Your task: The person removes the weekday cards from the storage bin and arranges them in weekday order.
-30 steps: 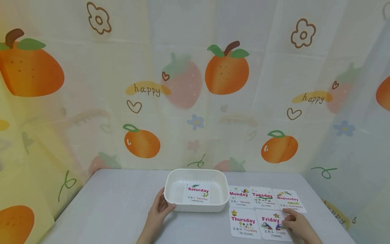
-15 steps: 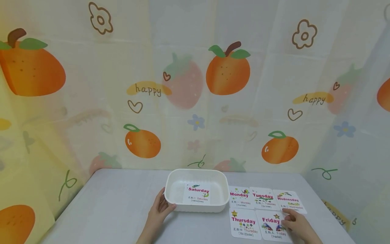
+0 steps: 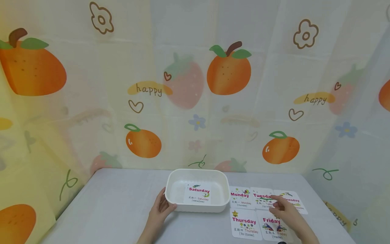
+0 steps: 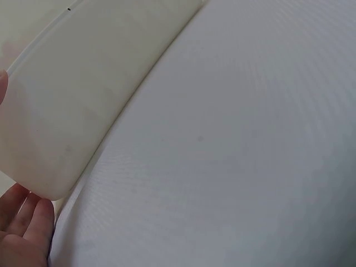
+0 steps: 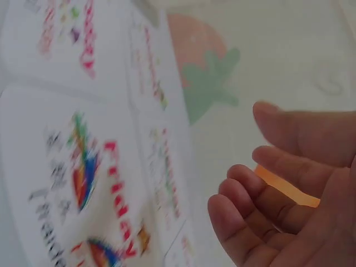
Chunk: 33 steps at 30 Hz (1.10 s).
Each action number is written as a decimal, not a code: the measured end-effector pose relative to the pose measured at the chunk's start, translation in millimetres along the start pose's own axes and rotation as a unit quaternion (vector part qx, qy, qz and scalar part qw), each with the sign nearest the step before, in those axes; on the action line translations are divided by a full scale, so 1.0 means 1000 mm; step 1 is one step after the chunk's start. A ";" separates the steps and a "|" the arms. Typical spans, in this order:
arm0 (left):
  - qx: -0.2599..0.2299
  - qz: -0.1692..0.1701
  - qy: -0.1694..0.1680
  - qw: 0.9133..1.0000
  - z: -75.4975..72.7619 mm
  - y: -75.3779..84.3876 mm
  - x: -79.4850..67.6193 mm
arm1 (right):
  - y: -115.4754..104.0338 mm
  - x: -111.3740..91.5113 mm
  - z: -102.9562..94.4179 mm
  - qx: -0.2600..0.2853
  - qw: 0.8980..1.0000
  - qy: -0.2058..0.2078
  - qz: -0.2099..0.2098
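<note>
The right hand point(image 3: 285, 210) has moved off the right edge of the Friday card point(image 3: 269, 225) and hovers clear of it, fingers loosely curled, thumb apart, holding nothing. The Friday card lies beside the Thursday card point(image 3: 244, 223) in the near row; its placement appears complete. The left hand point(image 3: 159, 209) grips the white container point(image 3: 199, 207) holding the Saturday card point(image 3: 198, 194).

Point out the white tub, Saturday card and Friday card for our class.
White tub point(image 3: 198, 208), head view: front outer wall.
Saturday card point(image 3: 198, 194), head view: middle of its face.
Friday card point(image 5: 86, 181), right wrist view: middle of its visible face.
</note>
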<state>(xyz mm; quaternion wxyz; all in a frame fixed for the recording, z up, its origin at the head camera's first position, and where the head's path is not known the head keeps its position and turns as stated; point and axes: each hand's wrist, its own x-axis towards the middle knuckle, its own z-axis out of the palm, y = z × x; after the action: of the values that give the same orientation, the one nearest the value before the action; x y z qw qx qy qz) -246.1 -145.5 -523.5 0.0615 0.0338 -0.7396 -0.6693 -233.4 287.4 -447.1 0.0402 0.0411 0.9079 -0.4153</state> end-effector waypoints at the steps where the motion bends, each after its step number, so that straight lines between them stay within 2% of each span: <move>1: 0.002 -0.001 0.001 1.000 0.000 0.000 0.000 | -0.005 0.000 0.001 0.000 1.000 -0.001 -0.009; 11: 0.003 -0.012 0.005 1.000 -0.001 -0.002 0.001 | -0.049 0.004 0.024 0.032 0.995 -0.028 -0.096; 18: 0.003 -0.013 0.001 1.000 -0.002 -0.004 0.001 | -0.070 0.013 0.049 0.071 0.991 -0.041 -0.109; 24: -0.001 -0.008 0.002 1.000 -0.002 -0.004 0.001 | -0.086 0.024 0.071 0.104 0.983 -0.058 -0.138; 33: -0.004 -0.014 0.002 1.000 0.000 -0.002 0.001 | -0.105 0.039 0.091 0.125 0.974 -0.078 -0.175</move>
<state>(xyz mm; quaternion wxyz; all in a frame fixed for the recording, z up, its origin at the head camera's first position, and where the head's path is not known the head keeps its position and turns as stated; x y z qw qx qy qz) -247.4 -145.8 -525.4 0.0539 0.0448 -0.7360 -0.6733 -280.4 152.1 -431.9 0.0321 -0.1458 0.8360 -0.5280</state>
